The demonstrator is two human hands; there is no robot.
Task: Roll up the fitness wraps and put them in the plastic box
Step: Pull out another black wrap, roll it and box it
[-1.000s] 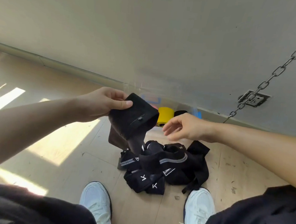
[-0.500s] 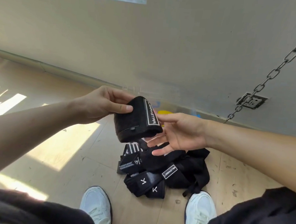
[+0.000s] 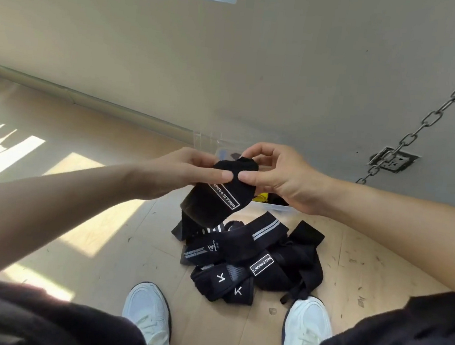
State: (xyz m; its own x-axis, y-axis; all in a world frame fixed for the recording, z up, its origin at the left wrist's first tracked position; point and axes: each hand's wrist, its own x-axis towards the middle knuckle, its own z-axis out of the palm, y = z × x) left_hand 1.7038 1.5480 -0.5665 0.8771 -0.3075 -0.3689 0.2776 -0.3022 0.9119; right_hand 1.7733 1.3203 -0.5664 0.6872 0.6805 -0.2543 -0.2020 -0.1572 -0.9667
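Note:
A black fitness wrap [image 3: 215,199] with a white label hangs in the air at the middle of the view. My left hand [image 3: 190,168] pinches its upper edge from the left, and my right hand [image 3: 276,174] pinches the same edge from the right, thumbs nearly touching. Below, a pile of black wraps [image 3: 245,255] lies loose on the wooden floor between my feet. The clear plastic box [image 3: 278,208] stands behind my hands against the wall, mostly hidden; something yellow shows inside it.
My white shoes [image 3: 149,316] stand on the wooden floor on either side of the pile. A metal chain [image 3: 434,115] hangs at the right, in front of a wall socket [image 3: 393,163]. The wall runs close behind the box. Sunlit patches lie on the floor at left.
My right hand has come up and taken hold of the wrap's top edge beside my left hand. The wrap has shifted right and turned, its label now facing me.

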